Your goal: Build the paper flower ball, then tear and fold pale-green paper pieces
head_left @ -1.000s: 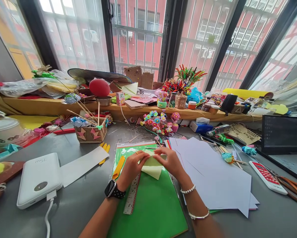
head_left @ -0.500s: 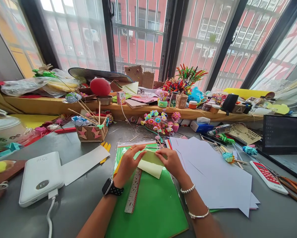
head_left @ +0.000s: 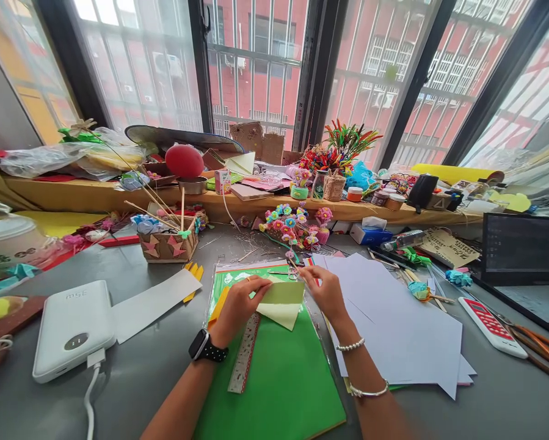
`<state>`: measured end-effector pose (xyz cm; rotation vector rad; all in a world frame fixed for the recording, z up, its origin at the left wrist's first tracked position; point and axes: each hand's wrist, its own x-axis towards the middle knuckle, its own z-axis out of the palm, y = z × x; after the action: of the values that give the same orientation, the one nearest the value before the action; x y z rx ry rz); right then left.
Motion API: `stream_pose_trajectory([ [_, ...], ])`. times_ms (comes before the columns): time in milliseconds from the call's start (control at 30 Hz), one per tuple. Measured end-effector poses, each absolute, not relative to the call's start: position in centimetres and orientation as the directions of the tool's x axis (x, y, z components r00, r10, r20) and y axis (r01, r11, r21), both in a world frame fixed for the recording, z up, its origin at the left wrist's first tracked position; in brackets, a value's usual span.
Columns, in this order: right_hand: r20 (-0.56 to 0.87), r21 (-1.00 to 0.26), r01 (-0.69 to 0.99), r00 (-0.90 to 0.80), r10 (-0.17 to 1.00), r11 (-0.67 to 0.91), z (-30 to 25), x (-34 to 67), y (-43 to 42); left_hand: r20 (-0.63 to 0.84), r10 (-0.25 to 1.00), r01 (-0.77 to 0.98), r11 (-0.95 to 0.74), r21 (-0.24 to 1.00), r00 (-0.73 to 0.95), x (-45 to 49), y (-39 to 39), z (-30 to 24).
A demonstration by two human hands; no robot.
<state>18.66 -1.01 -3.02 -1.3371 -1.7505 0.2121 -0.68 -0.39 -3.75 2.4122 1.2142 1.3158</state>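
My left hand [head_left: 238, 304], with a black watch on its wrist, pinches the left edge of a folded pale yellow paper [head_left: 281, 304]. The paper lies on a green sheet [head_left: 278, 379] in a clear sleeve. My right hand [head_left: 323, 292], with bead and metal bracelets on its arm, is off the paper at its upper right corner. Its fingers reach out and the tips touch small scissors [head_left: 293, 271] lying on the table. A patterned ruler [head_left: 243, 360] lies along the green sheet just below my left hand.
A stack of white sheets [head_left: 393, 324] lies to the right and a white power bank [head_left: 72, 330] with a cable to the left. There are also a cardboard box of sticks [head_left: 168, 244], paper flowers [head_left: 292, 225], a red calculator [head_left: 489, 318], a laptop [head_left: 521, 250] and a cluttered sill.
My right hand has left the folded paper and moved up and right to the scissors. My left hand keeps hold of the paper, which has shifted slightly.
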Motion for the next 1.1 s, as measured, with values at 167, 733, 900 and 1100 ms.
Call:
stream_pose_trajectory([
  [167,0.498,-0.565,0.66,-0.207,0.842,0.496,-3.0,17.1,-1.3,0.629,0.702,0.542,-0.689,0.481,0.334,-0.2,-0.7,-3.8],
  [733,0.51,-0.555,0.662,-0.208,0.835,0.504,-3.2,16.9,-1.3,0.606,0.727,0.596,-0.653,0.466,0.323,-0.3,-0.5,-3.7],
  [900,0.502,-0.577,0.722,-0.055,0.863,0.382,-3.7,17.9,-0.8,0.644,0.71,0.624,-0.648,0.436,0.286,-0.5,-0.1,-4.1],
  [1100,0.485,-0.586,0.744,0.005,0.874,0.321,-4.1,17.7,-0.6,0.606,0.737,0.652,-0.621,0.434,0.299,-0.5,-0.2,-4.2],
])
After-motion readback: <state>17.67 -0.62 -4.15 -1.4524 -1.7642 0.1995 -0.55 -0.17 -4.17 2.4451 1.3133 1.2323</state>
